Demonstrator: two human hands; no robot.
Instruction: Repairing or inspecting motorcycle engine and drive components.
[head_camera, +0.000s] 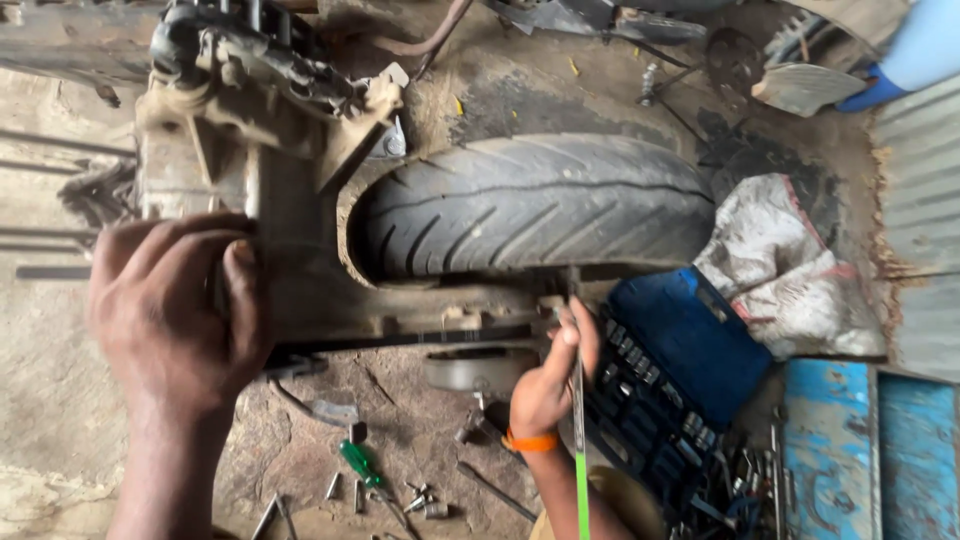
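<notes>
Left hand (175, 305) presses spread against the engine casing (300, 270) beside the tyre (535, 205); right hand (550, 375) pinches a long screwdriver (578, 440) below it, prying. Steady leverage seems needed next.

A dirt floor (60, 440) carries a green-handled screwdriver (362, 465), loose sockets (420, 497) and a blue socket case (680, 370).

The tyre (540, 200) is black with slanting tread grooves. The socket case (690, 340) is deep blue, the rag (780, 270) off-white with reddish edging. One screwdriver (360, 463) has a green handle. The wristband (530, 441) is orange. The floor (50, 440) is dusty brown.
</notes>
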